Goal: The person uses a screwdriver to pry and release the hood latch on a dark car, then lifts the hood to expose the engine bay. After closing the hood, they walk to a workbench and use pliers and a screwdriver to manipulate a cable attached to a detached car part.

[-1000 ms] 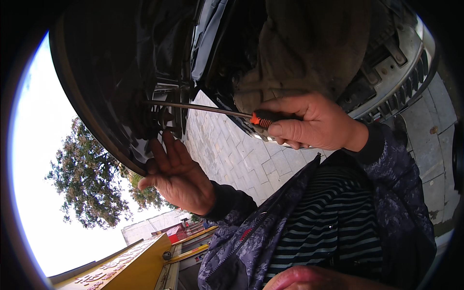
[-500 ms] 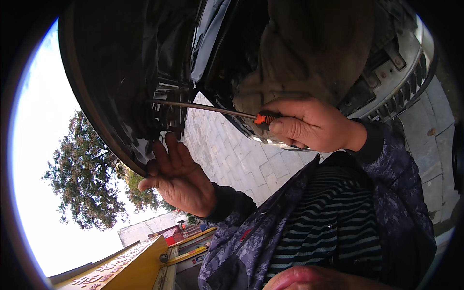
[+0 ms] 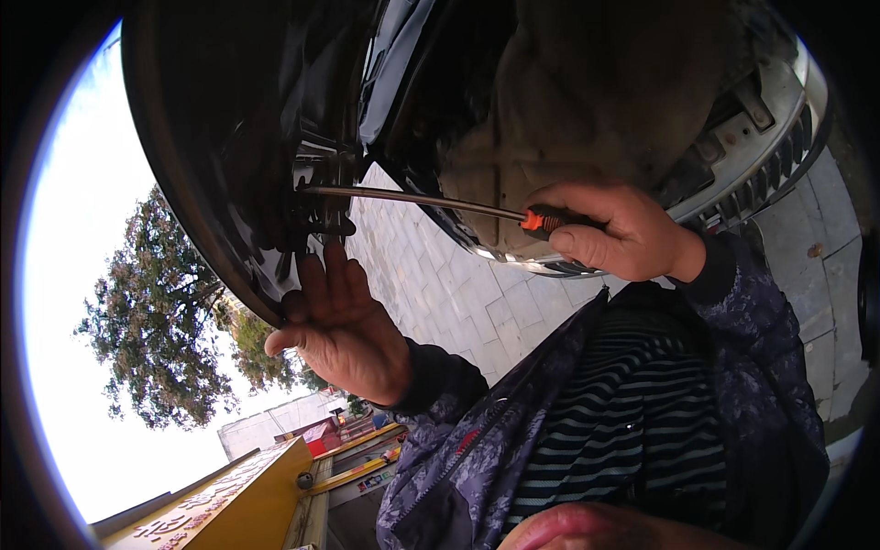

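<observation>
A long screwdriver (image 3: 422, 201) with a metal shaft and an orange-and-black handle is in my right hand (image 3: 628, 229), whose fingers wrap round the handle. Its shaft points left, and the far end is at the dark slots and brackets of a glossy black curved car panel (image 3: 220, 119). I cannot tell whether the tip touches there. My left hand (image 3: 346, 335) is below the shaft, palm in view and fingers stretched out. Its fingertips lie at the panel's lower part, partly in shadow, with the thumb out beside the panel's rim.
A grey-brown moulded car part (image 3: 550, 137) and a silver front section with a dark grille (image 3: 770, 174) lie to the right. Grey paving (image 3: 449, 293) shows between the car parts. A yellow sign board (image 3: 229, 504), a building and a tree (image 3: 160, 312) stand at the left.
My right hand and the screwdriver have shifted to the right, and the shaft's far end has moved slightly with them. My left hand stays at the panel with its fingers extended.
</observation>
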A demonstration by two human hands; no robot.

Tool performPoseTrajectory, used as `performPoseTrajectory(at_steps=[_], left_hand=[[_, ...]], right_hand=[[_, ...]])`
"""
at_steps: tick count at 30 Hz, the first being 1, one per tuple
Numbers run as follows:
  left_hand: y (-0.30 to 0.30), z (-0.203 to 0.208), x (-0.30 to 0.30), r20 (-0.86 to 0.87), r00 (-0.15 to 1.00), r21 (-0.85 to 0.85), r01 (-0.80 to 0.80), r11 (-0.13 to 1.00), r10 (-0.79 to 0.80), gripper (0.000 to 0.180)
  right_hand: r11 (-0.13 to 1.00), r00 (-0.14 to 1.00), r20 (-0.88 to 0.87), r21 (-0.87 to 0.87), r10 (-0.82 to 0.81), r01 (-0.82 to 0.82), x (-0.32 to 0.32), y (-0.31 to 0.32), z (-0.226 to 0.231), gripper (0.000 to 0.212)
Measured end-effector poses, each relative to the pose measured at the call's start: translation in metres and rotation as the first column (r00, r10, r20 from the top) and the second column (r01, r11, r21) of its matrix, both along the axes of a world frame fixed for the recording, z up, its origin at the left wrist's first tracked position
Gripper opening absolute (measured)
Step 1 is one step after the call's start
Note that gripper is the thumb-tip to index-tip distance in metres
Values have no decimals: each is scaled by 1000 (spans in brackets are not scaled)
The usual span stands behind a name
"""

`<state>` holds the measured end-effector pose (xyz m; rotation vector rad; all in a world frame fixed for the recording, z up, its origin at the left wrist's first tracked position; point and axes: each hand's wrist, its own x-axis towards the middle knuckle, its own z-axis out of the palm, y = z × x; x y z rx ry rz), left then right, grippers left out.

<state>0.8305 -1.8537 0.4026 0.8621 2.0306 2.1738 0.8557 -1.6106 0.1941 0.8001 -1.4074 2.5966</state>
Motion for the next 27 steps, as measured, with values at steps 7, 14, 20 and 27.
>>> performPoseTrajectory(at_steps=[7, 14, 20, 27], left_hand=[[11, -5, -2, -73, 993, -31, -91, 995, 88, 73], [21, -10, -2, -113, 888, 64, -441, 895, 446, 52], [16, -8, -5, -72, 919, 103, -381, 919, 388, 51], [16, -9, -6, -62, 935, 121, -340, 932, 349, 50]], right_hand=[[932, 926, -200, 108, -320, 345, 9, -36, -11, 39], [860, 865, -185, 130, -467, 493, 3, -52, 3, 35], [843, 847, -215, 140, -486, 520, 0, -55, 4, 40], [783, 784, -233, 121, -575, 610, 1, -58, 4, 36]])
